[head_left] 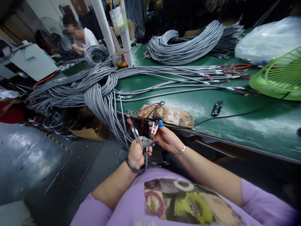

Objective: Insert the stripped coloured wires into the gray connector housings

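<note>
My left hand (136, 154) is closed around several grey cables (135, 134). Coloured inner wires (130, 121) fan out from the stripped end of one cable, and more wires (155, 141) stick out to the right of my fist. In my right hand (169, 140) a small pale-pink clip-like tool (154, 128) is pinched between the fingers, close to those wires. A blue cover (161, 123) sits on one right fingertip, and grey covers are on some other fingers. Whether the tool touches a wire cannot be made out.
A wooden block (177, 117) with leads lies at the edge of the green bench (237, 131). Beyond are a black cutter (217, 107), long grey cables (164, 70), a coil (188, 44) and a green fan (279, 75). A person (88, 37) sits at the far left.
</note>
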### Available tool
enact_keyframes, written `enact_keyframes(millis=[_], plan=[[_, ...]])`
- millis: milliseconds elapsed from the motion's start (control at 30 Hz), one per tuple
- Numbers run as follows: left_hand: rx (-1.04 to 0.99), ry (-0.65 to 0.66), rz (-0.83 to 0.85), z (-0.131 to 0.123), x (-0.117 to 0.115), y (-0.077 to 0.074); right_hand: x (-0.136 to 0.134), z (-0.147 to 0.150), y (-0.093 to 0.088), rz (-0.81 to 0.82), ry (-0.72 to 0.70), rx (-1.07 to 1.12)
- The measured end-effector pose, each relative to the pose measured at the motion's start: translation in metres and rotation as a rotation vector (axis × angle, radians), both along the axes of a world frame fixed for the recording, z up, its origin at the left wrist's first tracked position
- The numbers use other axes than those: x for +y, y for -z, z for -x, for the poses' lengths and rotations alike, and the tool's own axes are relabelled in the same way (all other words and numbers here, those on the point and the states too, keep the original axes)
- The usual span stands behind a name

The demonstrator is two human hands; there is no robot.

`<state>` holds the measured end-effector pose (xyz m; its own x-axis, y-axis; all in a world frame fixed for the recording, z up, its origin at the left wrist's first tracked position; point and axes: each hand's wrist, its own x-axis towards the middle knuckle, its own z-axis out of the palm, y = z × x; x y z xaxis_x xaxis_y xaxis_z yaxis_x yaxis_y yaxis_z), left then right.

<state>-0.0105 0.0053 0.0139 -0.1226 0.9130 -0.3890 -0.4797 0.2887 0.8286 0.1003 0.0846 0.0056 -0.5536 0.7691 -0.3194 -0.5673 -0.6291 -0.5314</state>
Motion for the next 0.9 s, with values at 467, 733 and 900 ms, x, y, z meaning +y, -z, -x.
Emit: enact_keyframes(millis=[467,733,900], plan=[[0.022,-0.018,-0.043,-0.002,-0.012,0.004,-0.01,-0.013,0.007,-0.065,-0.168,-0.007],[0.26,0.116,-0.131,-0.004,-0.022,0.011,-0.017,-0.036,-0.009,-0.418,-0.41,-0.411],[0.376,0.369,-0.057,-0.005,-0.022,0.005,-0.021,-0.035,-0.023,-0.655,-0.581,-0.455]])
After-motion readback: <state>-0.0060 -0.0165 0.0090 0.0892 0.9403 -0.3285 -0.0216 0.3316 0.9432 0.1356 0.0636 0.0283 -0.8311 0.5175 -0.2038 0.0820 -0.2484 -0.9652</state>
